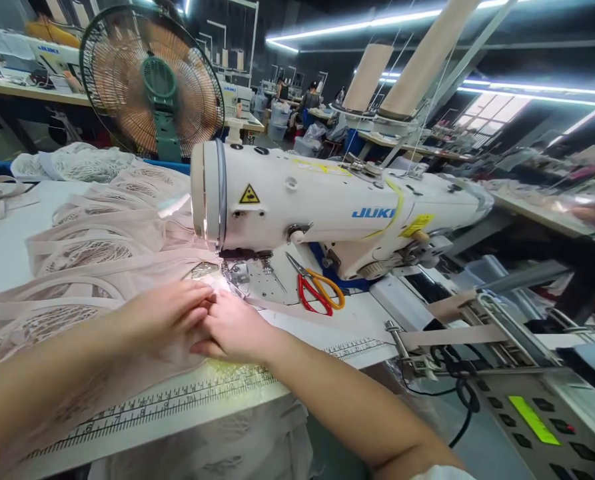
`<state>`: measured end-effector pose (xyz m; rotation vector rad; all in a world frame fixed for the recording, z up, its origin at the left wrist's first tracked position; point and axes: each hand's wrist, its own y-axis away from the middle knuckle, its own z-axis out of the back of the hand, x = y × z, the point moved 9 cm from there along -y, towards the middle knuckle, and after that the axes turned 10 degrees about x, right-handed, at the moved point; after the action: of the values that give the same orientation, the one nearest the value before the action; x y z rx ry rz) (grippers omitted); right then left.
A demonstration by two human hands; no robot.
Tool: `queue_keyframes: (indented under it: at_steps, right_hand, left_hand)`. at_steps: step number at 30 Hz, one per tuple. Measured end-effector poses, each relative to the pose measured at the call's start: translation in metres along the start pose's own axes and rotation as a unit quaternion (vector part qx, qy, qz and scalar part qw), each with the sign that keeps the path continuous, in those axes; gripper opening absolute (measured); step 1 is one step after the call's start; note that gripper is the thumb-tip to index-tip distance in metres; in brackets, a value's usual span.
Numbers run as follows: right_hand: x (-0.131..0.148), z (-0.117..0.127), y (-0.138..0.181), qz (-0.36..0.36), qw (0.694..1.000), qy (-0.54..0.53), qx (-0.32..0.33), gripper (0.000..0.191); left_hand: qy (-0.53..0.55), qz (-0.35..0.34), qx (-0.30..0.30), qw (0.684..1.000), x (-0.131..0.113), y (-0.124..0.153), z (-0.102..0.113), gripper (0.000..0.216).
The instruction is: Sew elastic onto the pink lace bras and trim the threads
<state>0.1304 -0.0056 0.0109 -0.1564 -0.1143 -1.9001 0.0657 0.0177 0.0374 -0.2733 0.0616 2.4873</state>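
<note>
My left hand (174, 308) rests on a pale pink lace garment (147, 267) just in front of the needle area, its fingers bent together on the cloth. Beside it, my right hand (237, 330) is closed on the garment's edge, and its fingertips meet those of the left. Cloth under the fingertips is partly hidden. Close above the hands is the head of a white JUKI sewing machine (287, 193), with a lit needle area. More pink lace pieces (84, 253) trail in a row to the left.
Scissors (317, 287) with red and orange handles lie right of the needle plate. A ruler strip (142, 410) runs along the table's front edge. A green fan (152, 80) stands behind; a tape feeder (477, 327) and control box (532, 417) are at right. Thread cones (370, 77) rise behind.
</note>
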Motion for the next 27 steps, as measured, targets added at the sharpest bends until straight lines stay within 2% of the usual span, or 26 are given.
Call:
queue_keyframes:
  at_steps: [3,7,13,18,27]
  right_hand:
    - [0.002,0.002,0.008,-0.009,1.000,-0.004,-0.024,0.044]
    - [0.006,0.005,0.033,-0.015,0.998,-0.002,-0.062,0.044]
    - [-0.001,0.005,0.059,-0.055,0.992,-0.036,-0.111,0.044]
    - [-0.004,0.000,0.058,-0.063,0.992,-0.052,-0.100,0.041]
    - [0.009,0.003,0.054,0.008,0.994,-0.065,-0.086,0.032]
  left_hand:
    - [-0.018,0.001,0.005,1.000,-0.006,0.016,-0.019,0.048]
    - [-0.062,-0.011,-0.017,0.998,0.002,0.012,-0.031,0.046]
    - [-0.133,-0.035,-0.035,0.990,0.005,0.000,-0.028,0.046]
    - [-0.107,-0.018,-0.040,0.993,0.009,-0.009,-0.023,0.043]
    - [-0.090,-0.048,-0.031,0.994,0.002,-0.008,-0.017,0.033]
